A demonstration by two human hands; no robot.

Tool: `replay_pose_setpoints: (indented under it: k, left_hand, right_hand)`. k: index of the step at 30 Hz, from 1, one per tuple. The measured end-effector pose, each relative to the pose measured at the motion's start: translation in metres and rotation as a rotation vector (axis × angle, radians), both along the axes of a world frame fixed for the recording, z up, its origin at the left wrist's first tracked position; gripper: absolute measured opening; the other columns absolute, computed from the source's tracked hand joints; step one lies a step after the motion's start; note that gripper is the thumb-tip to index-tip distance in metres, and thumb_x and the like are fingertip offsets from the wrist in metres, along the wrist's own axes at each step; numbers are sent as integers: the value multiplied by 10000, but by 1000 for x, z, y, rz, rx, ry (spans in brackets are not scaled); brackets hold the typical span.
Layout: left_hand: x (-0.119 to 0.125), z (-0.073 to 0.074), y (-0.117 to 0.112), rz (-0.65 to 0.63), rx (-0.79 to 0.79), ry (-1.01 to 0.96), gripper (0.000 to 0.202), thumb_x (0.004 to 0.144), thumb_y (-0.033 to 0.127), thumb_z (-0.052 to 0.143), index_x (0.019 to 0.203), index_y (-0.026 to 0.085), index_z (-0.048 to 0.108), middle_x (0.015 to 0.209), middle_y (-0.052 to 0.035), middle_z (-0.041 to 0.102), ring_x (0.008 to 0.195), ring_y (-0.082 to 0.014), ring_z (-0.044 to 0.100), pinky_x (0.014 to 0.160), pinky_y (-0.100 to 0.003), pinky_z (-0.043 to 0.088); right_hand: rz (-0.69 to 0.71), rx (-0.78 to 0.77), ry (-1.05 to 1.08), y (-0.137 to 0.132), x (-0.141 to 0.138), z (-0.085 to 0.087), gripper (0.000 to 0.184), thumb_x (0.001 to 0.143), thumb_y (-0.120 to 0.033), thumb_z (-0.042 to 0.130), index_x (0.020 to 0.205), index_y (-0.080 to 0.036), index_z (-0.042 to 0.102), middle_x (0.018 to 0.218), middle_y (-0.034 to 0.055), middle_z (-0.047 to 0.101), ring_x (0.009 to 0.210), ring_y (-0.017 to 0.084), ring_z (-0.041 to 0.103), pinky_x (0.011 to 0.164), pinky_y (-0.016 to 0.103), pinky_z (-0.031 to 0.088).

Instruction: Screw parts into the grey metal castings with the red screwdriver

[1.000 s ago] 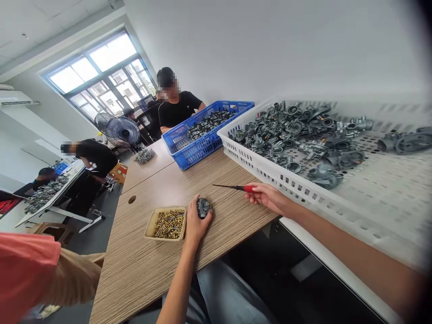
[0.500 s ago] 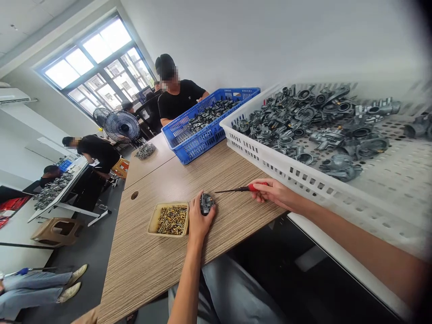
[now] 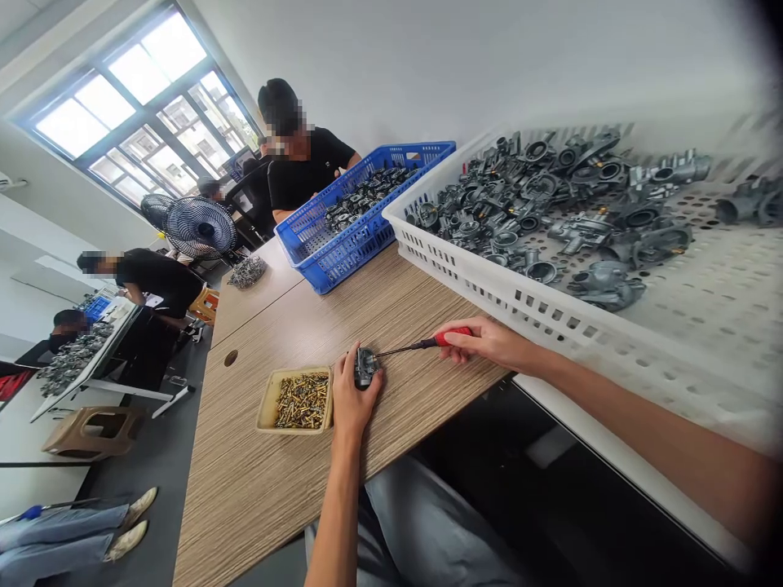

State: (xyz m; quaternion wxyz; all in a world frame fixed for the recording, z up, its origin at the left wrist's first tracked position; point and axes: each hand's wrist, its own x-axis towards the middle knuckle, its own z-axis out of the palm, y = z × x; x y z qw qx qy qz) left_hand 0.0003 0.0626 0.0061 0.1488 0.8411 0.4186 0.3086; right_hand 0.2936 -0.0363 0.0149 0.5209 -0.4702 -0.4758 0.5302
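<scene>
My left hand (image 3: 350,399) grips a small dark metal part (image 3: 365,366) and holds it down on the wooden table (image 3: 294,318). My right hand (image 3: 483,342) is closed round the red handle of a screwdriver (image 3: 428,343). The screwdriver's thin shaft points left and its tip reaches the metal part. A shallow beige tray (image 3: 266,403) of small brass screws lies just left of my left hand.
A white crate (image 3: 526,306) with many grey cast metal parts stands at the right. Behind it is a blue crate (image 3: 342,261) of similar parts. A person in black sits beyond it; other people, a fan (image 3: 199,228) and a stool (image 3: 91,430) are at left.
The screwdriver has swung down and left until its tip meets the metal part. My left hand has stayed on the part. The view has shifted slightly.
</scene>
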Motion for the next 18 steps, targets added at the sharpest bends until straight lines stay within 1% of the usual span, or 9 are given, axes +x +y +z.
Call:
replay_pose_setpoints:
  k: [4, 9, 14, 18]
  left_hand:
    - [0, -1, 0, 3, 1, 2, 656, 894, 321, 737, 1510, 272, 518, 1257, -95, 619, 1155, -257, 617, 1067, -427, 498]
    - [0, -1, -1, 19, -10, -4, 644, 884, 318, 744, 1491, 268, 536, 1232, -92, 609, 1134, -252, 620, 1058, -420, 505]
    - [0, 1, -3, 37, 14, 9, 642, 857, 326, 766, 1462, 260, 561, 1219, -93, 599, 1136, -259, 616, 1057, -425, 508]
    - [0, 4, -5, 38, 24, 29, 666, 841, 337, 780, 1464, 258, 559, 1210, -92, 590, 1133, -264, 618, 1061, -438, 510]
  right_hand:
    - [-14, -19, -11, 1, -1, -1, 502, 847, -668, 724, 872, -167, 744, 873, 96, 785, 649, 161, 639, 618, 322, 504]
    - [-26, -74, 57, 3, -1, -3, 562, 821, -732, 714, 820, -170, 713, 840, 110, 796, 630, 165, 654, 593, 315, 504]
    - [2, -115, 56, 2, -1, -1, 589, 831, -752, 698, 842, -163, 715, 839, 126, 805, 637, 175, 681, 594, 315, 516]
    - [3, -125, 65, 2, -1, -4, 606, 842, -756, 683, 847, -150, 712, 813, 129, 802, 617, 170, 682, 575, 304, 509]
